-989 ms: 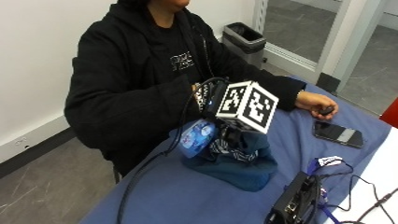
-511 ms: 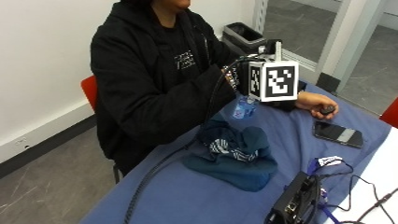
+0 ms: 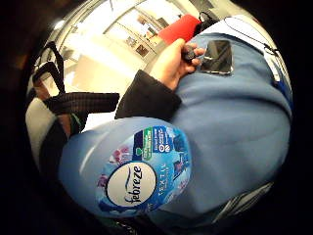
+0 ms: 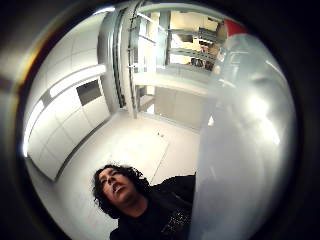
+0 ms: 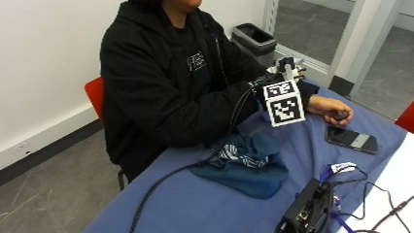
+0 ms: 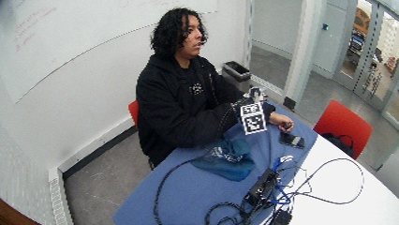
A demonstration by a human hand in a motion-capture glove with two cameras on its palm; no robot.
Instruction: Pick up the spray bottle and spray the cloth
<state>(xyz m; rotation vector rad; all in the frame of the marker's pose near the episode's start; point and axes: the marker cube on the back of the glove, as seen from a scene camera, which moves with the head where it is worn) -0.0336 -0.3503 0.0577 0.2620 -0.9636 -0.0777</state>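
Above the blue table (image 5: 194,204), the gloved right hand (image 5: 275,80) holds the Febreze spray bottle (image 3: 132,171) raised in the air, well clear of the cloth. In the outside view only the bottle's white trigger head (image 5: 289,65) shows above the hand; the body is hidden behind the hand and its gear, so the long axis appears roughly upright with the head uppermost, though which way the nozzle faces cannot be told. The little-finger palm view shows the pale blue body and its flowered label filling much of the field, close against the palm, with black straps around it.

The dark blue cloth (image 5: 249,162) lies crumpled on the table at about 7 o'clock from the raised hand, a striped patch showing in its folds. At 3 o'clock from the hand, the bare left hand (image 5: 328,108) rests on the table, curled round a small dark object (image 5: 341,116). A black phone (image 5: 351,139) lies flat just beyond it. Behind the person stands a dark waste bin (image 5: 253,40); its contents cannot be seen.
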